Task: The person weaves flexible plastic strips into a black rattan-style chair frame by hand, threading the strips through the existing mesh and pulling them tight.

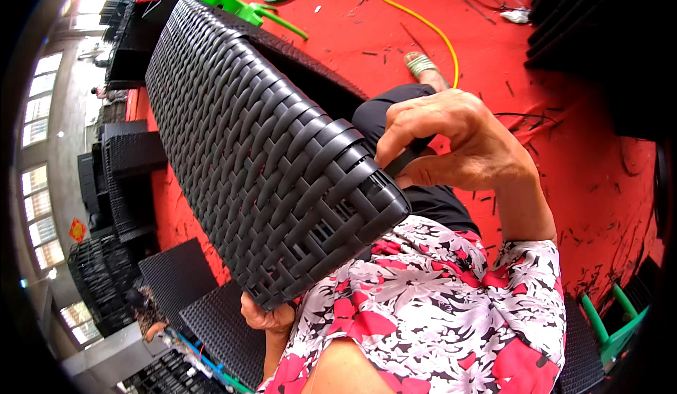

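A black woven plastic-rattan furniture piece (261, 140) stretches from the upper left down to in front of my chest. Its near end shows a few gaps in the weave, and flat strips wrap over its long right edge. My left hand (266, 315) is closed on the lower near corner, its fingers partly hidden behind the weave. At the right edge, close to the near corner, my right hand (458, 140) pinches a flat black plastic strip (403, 160) between thumb and forefinger. How far the strip runs into the weave is hidden.
Black strip scraps lie across the red floor (508, 203), where a yellow hose (423, 19) curves. Green plastic furniture (226, 2) stands beyond the woven piece. More dark woven pieces (137, 153) are at left, and a dark stack (585, 34) rises at upper right. Another person (149, 316) is at lower left.
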`<state>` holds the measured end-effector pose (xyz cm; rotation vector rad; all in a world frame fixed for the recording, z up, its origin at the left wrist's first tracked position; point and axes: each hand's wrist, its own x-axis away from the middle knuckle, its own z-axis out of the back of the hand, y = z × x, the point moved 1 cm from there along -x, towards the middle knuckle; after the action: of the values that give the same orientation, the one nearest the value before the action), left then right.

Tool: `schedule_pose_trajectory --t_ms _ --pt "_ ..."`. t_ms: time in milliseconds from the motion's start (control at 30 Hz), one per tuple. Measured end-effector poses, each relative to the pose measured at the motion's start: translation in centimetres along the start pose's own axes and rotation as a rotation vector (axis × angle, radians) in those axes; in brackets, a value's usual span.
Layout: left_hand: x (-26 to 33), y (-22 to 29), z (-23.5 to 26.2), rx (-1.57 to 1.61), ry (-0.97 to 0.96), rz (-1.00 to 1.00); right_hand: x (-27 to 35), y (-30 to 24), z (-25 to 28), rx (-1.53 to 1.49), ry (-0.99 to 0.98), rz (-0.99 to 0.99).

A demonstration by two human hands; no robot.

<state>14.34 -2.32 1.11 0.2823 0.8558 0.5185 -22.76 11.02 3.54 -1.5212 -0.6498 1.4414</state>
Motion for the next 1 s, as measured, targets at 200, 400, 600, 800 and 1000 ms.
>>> schedule_pose_trajectory --t_ms 200,400,600,800,1000 --pt "-0.3 -0.5 2.9 0.127 -0.211 0.03 -0.6 -0.7 -0.7 0.13 0.179 0.212" --pt "4.1 -1.6 4.2 0.597 0.264 1.216 -1.8 -1.6 -1.0 0.237 0.361 0.425" --pt "2.0 -0.5 4.0 0.479 0.04 1.078 -2.1 -2.8 -0.8 0.043 0.388 0.357" --pt "-1.8 0.0 1.2 0.058 -0.052 -0.038 -2.5 -4.2 -2.0 -0.119 0.409 0.188" --pt "-3.0 0.9 1.6 -0.031 -0.101 -0.028 -2.6 -4.4 -2.2 -0.043 0.384 0.078"
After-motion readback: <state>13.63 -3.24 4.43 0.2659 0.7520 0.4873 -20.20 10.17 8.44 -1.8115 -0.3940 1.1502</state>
